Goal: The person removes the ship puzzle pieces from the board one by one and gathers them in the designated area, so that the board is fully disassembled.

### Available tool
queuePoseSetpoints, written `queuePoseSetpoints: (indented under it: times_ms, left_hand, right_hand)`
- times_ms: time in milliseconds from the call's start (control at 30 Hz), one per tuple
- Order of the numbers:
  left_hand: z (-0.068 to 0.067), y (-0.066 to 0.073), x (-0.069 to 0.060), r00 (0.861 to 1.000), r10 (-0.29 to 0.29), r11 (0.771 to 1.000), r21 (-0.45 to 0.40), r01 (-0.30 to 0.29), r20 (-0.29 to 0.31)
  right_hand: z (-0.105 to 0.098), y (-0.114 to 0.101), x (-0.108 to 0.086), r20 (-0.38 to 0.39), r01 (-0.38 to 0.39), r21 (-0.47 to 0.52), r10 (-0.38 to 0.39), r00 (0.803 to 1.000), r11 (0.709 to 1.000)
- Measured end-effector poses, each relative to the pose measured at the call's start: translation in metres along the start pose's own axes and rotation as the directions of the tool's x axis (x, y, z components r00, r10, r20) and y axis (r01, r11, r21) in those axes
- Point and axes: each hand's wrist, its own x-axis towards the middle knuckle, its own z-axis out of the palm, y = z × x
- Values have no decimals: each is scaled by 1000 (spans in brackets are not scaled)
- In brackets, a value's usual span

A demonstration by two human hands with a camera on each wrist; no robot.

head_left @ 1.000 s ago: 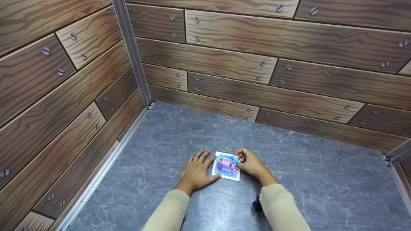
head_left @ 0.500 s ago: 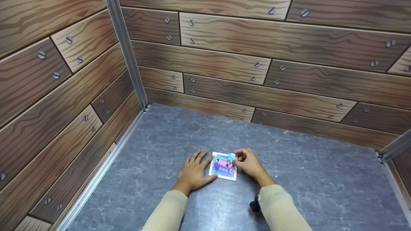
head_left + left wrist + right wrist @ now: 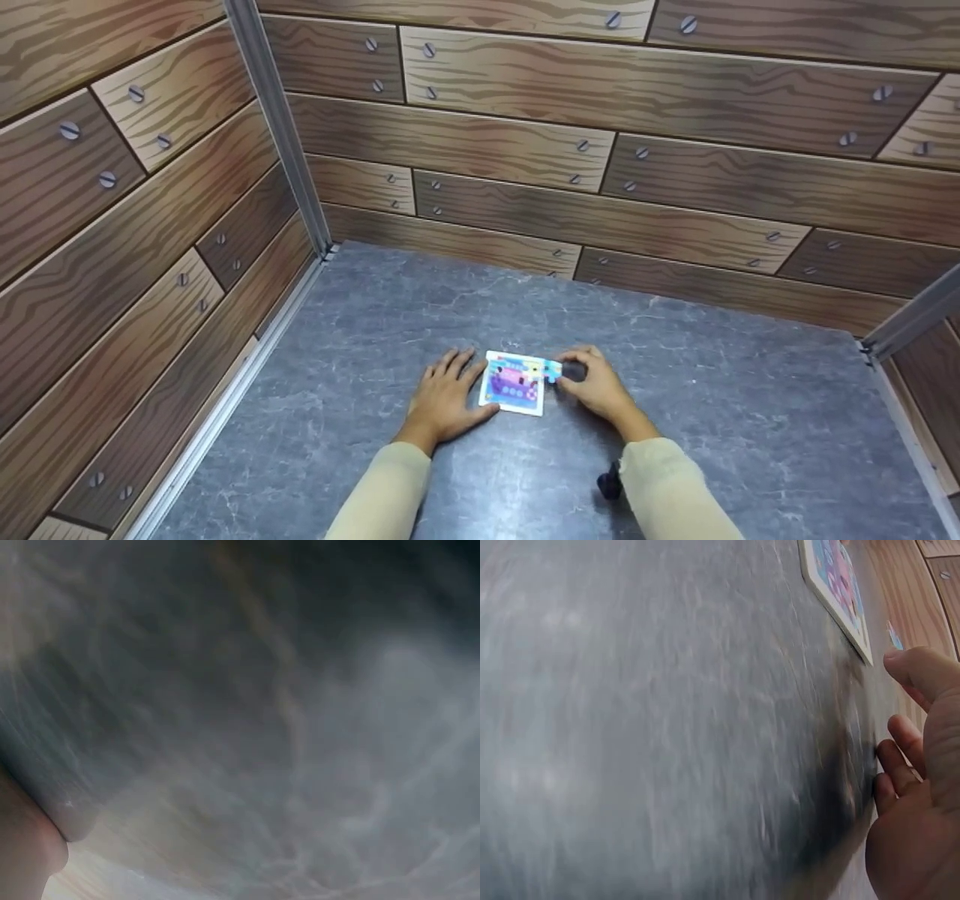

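A small square picture board (image 3: 512, 384) with a white border and a pink and purple picture lies on the grey surface; part of it shows in the right wrist view (image 3: 840, 585). The left hand (image 3: 442, 401) lies flat at its left side, fingers spread, thumb at the lower edge. Just off the board's upper right side, the right hand (image 3: 600, 384) pinches a small blue piece (image 3: 553, 370) between thumb and fingers. In the right wrist view the piece (image 3: 894, 636) shows beyond the thumb of the right hand (image 3: 922, 765).
Walls with a wood-plank print (image 3: 480, 142) stand behind and at the left, with metal strips (image 3: 281, 127) at the corners. A small black object (image 3: 610, 481) is beside the right sleeve. The grey surface (image 3: 750, 420) extends to the right.
The right hand has drawn the blue piece from the board's upper right corner out to the right. The left hand stays beside the board. The head view has shifted slightly.
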Motion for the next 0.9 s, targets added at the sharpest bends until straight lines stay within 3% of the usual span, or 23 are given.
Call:
queuePoseSetpoints:
  times_ms: [267,433,667,900]
  left_hand:
    - [-4,-1,3,1000,6,1000,1,-6,-12]
    - [5,1,-2,1000,-8,1000,-14,8,8]
    - [8,-1,-2,1000,0,1000,-9,0,-9]
    - [5,0,-1,1000,4,1000,-10,-4,-8]
  right_hand:
    - [-27,8,-15,4,63,-85,-63,998,994]
    - [-47,25,-42,-10,97,-167,-100,995,981]
    - [-90,58,-78,-111,27,-189,-49,993,982]
    - [-113,85,-94,-140,-76,-215,46,989,974]
